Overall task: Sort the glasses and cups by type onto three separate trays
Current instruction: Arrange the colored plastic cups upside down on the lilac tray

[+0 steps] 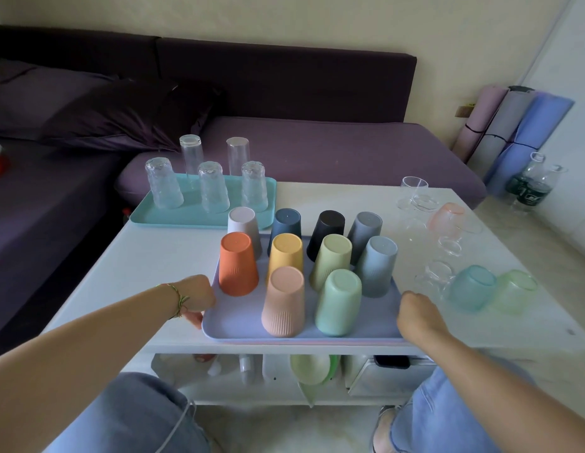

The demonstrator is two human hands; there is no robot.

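The lavender tray point(238, 325) sat at the middle of the counter's near edge. It carried ten coloured plastic cups point(283, 302), all mouth-down and packed in rows, apparently one finished type. The teal tray point(160, 217) lay at the far left corner, overhanging it, with five clear glasses point(214, 188) upturned on it. Stemless glasses point(472, 287), clear and tinted, stood loose along the right edge, seemingly unsorted. The left hand point(196, 294) gripped the lavender tray's near left rim with curled fingers. The right hand point(415, 308) curled over its near right corner, probably to shift it. The white counter point(137, 273) fronted a purple sofa point(317, 148), with rolled mats point(513, 132) propped in the room's corner.
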